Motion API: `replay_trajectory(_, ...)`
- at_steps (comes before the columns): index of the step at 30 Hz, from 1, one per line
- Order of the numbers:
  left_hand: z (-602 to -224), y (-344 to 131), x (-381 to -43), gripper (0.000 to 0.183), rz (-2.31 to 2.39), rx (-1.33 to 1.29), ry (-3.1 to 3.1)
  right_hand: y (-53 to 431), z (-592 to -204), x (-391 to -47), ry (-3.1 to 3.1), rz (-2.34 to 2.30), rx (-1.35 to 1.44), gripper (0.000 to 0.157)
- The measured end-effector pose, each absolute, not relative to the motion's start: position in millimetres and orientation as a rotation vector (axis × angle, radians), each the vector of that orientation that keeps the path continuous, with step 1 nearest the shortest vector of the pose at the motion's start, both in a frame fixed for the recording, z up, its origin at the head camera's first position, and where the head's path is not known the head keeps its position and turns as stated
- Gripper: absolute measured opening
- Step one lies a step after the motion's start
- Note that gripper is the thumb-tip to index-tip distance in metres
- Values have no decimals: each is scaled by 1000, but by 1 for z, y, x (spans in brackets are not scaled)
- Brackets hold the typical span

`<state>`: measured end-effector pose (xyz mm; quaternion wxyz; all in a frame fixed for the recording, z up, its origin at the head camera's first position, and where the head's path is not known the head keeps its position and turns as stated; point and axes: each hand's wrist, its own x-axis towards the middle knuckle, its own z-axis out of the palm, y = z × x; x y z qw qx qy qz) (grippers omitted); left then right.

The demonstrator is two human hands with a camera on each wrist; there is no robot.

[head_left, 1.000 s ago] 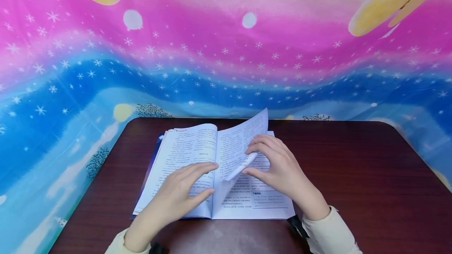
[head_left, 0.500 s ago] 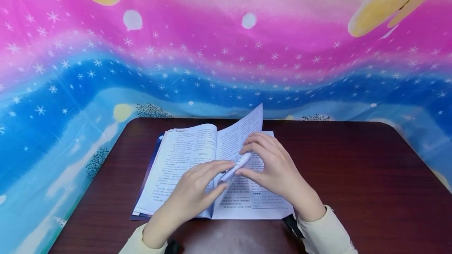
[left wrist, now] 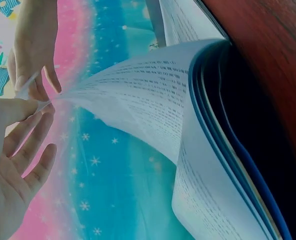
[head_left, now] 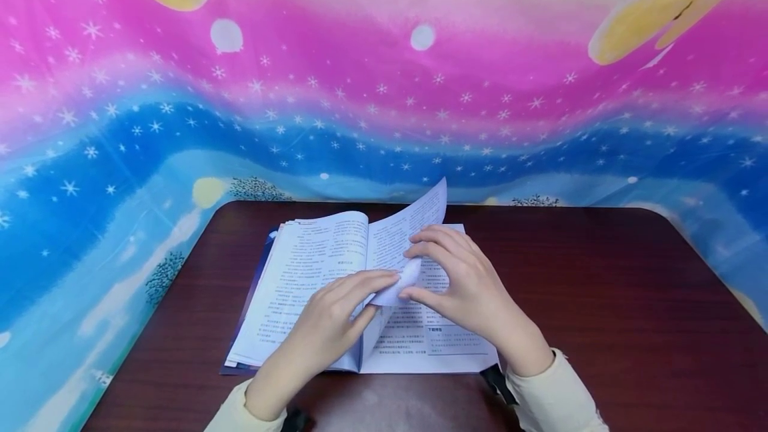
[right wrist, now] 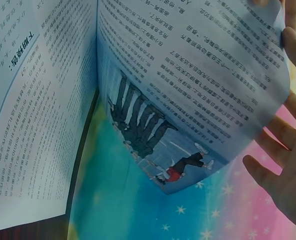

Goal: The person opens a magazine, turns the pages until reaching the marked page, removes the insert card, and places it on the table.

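Magazine (head_left: pixel 282 299) lies spread, pages up, before a pink and blue snowflake-patterned backdrop (head_left: pixel 360 85), on a dark reddish-brown worktop (head_left: pixel 630 299), left of centre and just short of the far edge. Its spine runs near to far, as does each page's long axis, with the page tops toward the far side. A strip of dark blue cover (head_left: pixel 267 247) shows along the left. The left hand (head_left: pixel 327 322) and right hand (head_left: pixel 471 279) are over the right half, each grip clasping the raised leaf (head_left: pixel 390 239): the left pinches its near corner, the right holds its outer edge. That leaf's far corner points up and rightward. On its underside, a printed picture (right wrist: pixel 148 135) shows a row of dark-clad figures and one in red. On the page beneath, near right, a bold heading (head_left: pixel 435 330) reads 下期预告; in the head view the body print is too small to read.
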<state>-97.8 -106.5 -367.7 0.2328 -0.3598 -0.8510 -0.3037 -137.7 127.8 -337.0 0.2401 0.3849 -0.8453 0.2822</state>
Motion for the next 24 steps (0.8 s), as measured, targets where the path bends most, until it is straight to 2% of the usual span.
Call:
replay_trajectory(10,-373,-124,-96,54,-834,-915,-2371,137,-336,-129,-2367,804,1044,64)
replay_trajectory(24,-381,-165,-83,62,-758,-741,-2416,168,-354,-117,-2539,627,996,58)
